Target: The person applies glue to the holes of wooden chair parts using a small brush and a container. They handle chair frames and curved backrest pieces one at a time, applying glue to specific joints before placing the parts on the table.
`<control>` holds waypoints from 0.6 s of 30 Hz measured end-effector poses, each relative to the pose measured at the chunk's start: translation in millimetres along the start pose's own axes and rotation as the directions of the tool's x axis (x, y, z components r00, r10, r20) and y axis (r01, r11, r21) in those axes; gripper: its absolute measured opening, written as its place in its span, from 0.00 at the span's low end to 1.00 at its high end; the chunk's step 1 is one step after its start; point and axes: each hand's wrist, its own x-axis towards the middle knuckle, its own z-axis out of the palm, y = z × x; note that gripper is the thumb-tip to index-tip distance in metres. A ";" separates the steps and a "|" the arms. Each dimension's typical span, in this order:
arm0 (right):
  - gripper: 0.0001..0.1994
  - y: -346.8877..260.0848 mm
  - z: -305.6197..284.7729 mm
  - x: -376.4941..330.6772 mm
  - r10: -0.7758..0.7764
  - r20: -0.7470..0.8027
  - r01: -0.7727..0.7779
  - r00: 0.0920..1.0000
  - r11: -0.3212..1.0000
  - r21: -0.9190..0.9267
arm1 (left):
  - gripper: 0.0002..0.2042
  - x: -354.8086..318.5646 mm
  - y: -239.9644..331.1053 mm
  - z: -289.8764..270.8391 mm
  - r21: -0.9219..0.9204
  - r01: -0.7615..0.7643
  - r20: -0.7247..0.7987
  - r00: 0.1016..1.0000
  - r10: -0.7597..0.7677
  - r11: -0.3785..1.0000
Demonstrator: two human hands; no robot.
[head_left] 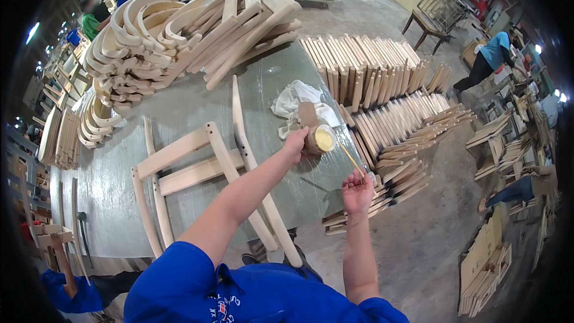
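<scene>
My left hand (pixel 295 142) grips the side of a small round container of yellow glue (pixel 321 139), tilted on the grey worktable (pixel 185 107). My right hand (pixel 357 190) holds a thin wooden stick (pixel 350 158), whose upper end points toward the container. A crumpled white cloth (pixel 298 100) lies just behind the container. A pale wooden chair frame (pixel 203 170) rests flat on the table to the left of my left arm.
Curved and straight wooden chair parts (pixel 179 33) are piled at the table's far end. Rows of flat wooden pieces (pixel 382 75) stand on the floor to the right. A person in blue (pixel 490 54) bends at far right; another crouches (pixel 66 287) at lower left.
</scene>
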 end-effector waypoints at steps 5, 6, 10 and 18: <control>0.12 12.1 8.7 15.0 0.013 -0.063 -0.021 0.998 0.993 -0.119 | 0.15 -5.5 -3.6 -28.3 0.180 -0.109 -0.024 0.993 0.115 0.978; 0.12 15.0 6.7 19.1 0.016 -0.092 -0.028 0.996 0.992 -0.123 | 0.15 -18.6 -2.4 -34.4 0.274 -0.153 -0.011 0.987 0.162 0.949; 0.14 29.1 -2.4 32.7 0.063 -0.137 -0.079 0.989 0.991 -0.109 | 0.13 -111.6 10.1 -97.8 0.561 -0.321 -0.059 0.904 0.424 0.763; 0.18 102.8 26.4 -48.1 0.353 0.137 -0.037 0.925 0.444 -0.895 | 0.21 -351.2 -73.6 -306.4 0.823 0.531 -0.478 0.454 0.752 0.202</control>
